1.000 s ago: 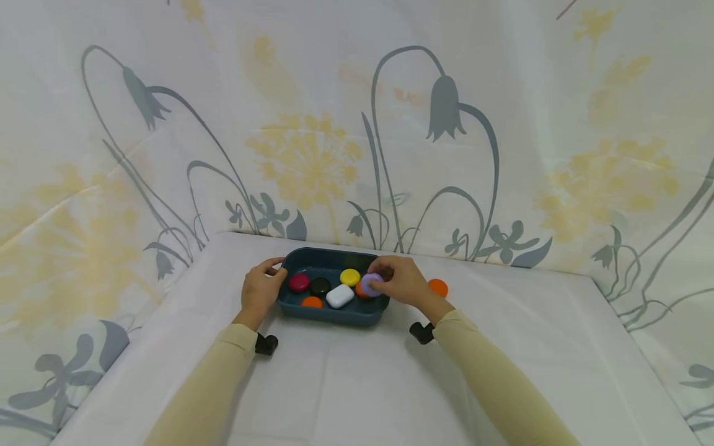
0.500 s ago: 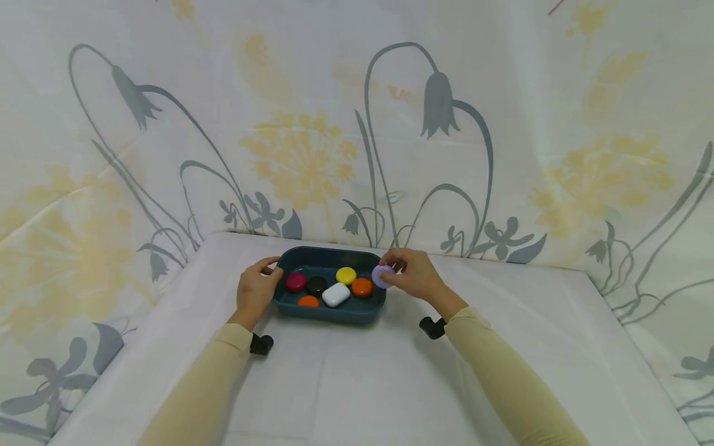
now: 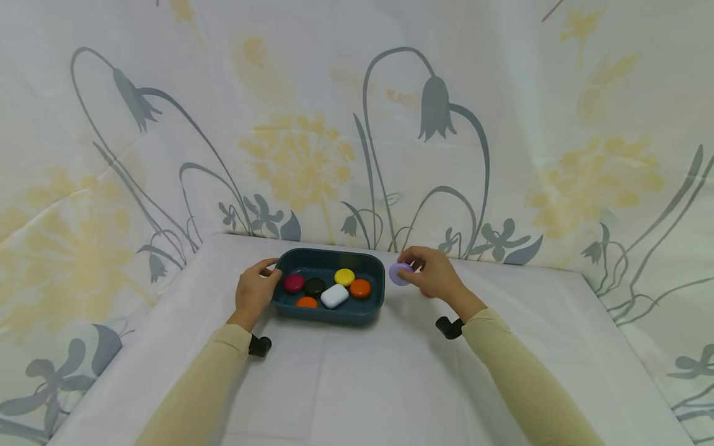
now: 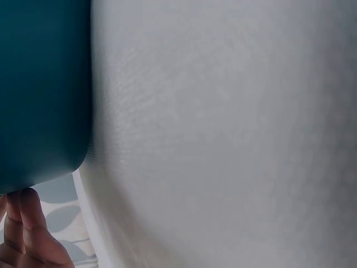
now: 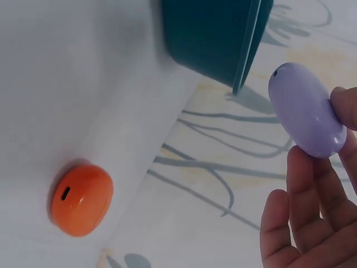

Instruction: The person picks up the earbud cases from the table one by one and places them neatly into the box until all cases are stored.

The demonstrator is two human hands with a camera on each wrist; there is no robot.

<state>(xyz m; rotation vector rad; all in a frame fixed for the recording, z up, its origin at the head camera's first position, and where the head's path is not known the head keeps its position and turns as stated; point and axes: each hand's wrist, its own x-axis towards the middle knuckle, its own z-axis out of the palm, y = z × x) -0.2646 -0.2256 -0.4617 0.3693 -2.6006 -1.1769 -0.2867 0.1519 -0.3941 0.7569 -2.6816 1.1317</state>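
My left hand (image 3: 255,291) grips the left end of a dark teal rectangular tray (image 3: 329,316), thumb over the rim; in the left wrist view its fingers (image 4: 33,209) touch the outer wall. To the right of the tray, my right hand (image 3: 437,272) pinches a lilac earbud case (image 5: 307,109) between thumb and fingers, held above the table. Inside the tray lie a crimson case (image 3: 294,284), a black one (image 3: 315,287), a yellow one (image 3: 344,277), a white one (image 3: 334,297) and two orange ones (image 3: 360,288).
Another orange earbud case (image 5: 82,201), with a port slot, lies on the white table (image 3: 357,378) right of the tray, mostly hidden by my right hand in the head view. Behind the table hangs a flower-patterned cloth (image 3: 312,155).
My right hand has lifted the lilac case from over the tray's right end and carried it rightward past the rim. My left hand stays at the tray's left end.
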